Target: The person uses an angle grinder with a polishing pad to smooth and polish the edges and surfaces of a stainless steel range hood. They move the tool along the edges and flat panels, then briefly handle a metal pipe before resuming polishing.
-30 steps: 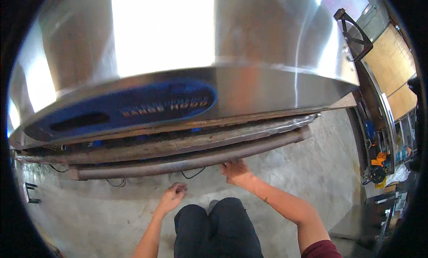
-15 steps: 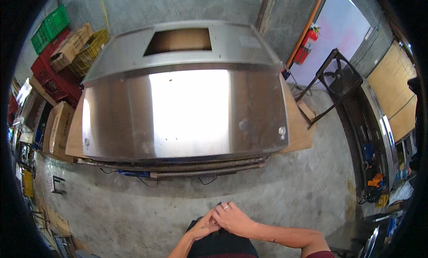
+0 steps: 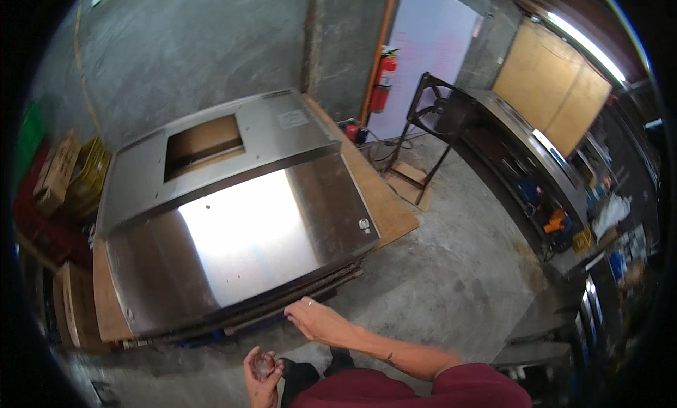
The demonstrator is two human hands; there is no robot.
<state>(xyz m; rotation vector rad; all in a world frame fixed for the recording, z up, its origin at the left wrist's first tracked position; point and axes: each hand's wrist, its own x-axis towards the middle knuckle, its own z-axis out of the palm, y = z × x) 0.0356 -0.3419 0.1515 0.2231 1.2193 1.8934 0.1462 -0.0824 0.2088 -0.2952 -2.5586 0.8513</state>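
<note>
At the lower edge, my left hand (image 3: 255, 388) is turned palm up with its fingers curled round a small clear, roundish container (image 3: 264, 366) with red at its side. Its exact kind is too small to tell. My right hand (image 3: 314, 318), wearing a ring, reaches out near the front edge of a large stainless steel hood-like panel (image 3: 317, 224). Its fingers are bent and close together; whatever they hold, if anything, is hidden. The panel has a rectangular cut-out (image 3: 204, 148) in its upper face and a small round fitting (image 3: 364, 224) near its right corner.
A wooden board (image 3: 395, 221) sticks out under the panel. Crates and cardboard boxes (image 3: 56, 172) stand on the left. A dark metal frame (image 3: 430, 126) stands at the back right beside a fire extinguisher (image 3: 384, 80). A cluttered workbench (image 3: 508, 147) runs along the right.
My hands, together before, have parted: the right has reached forward, the left shows the clear container. The view has swung to the right, and the panel looks tilted and farther left.
</note>
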